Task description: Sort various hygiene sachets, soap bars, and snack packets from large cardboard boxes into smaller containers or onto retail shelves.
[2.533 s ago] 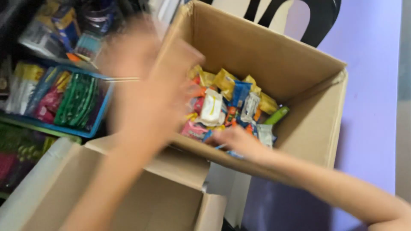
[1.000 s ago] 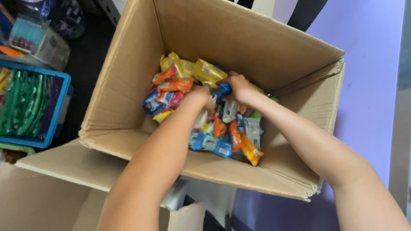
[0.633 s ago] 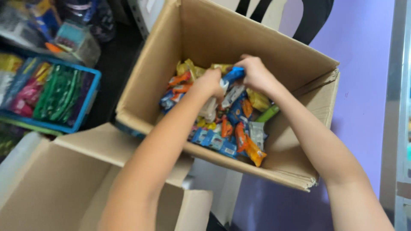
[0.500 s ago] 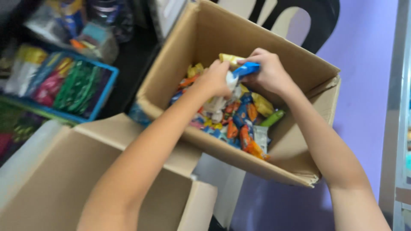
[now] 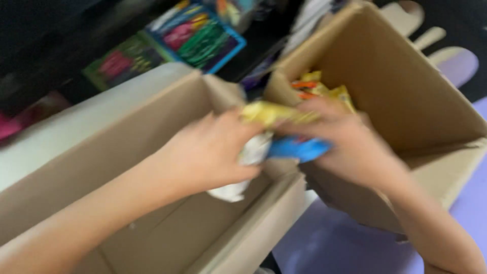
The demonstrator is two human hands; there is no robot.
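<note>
Both hands are carrying a small bunch of wrapped snack packets over the gap between two cardboard boxes. The left hand (image 5: 210, 152) is curled around a white packet (image 5: 243, 167), its fingers closed over the top; the right hand (image 5: 350, 139) is clamping a blue packet (image 5: 299, 148) from the side, with a yellow packet (image 5: 276, 112) pinched between the two hands above it. The picture is blurred, so exactly how many packets are in the bunch is not clear.

The bunch is hanging just above the inner edge of the near box (image 5: 152, 147), while more orange and yellow packets (image 5: 317, 87) are lying in the far box (image 5: 406, 86). Doing this well means keeping the palms pressed together — the slippery wrappers look ready to slide out — and bringing the bunch fully over the near box's opening, clear of its flap (image 5: 264, 223), before the fingers are loosening.
</note>
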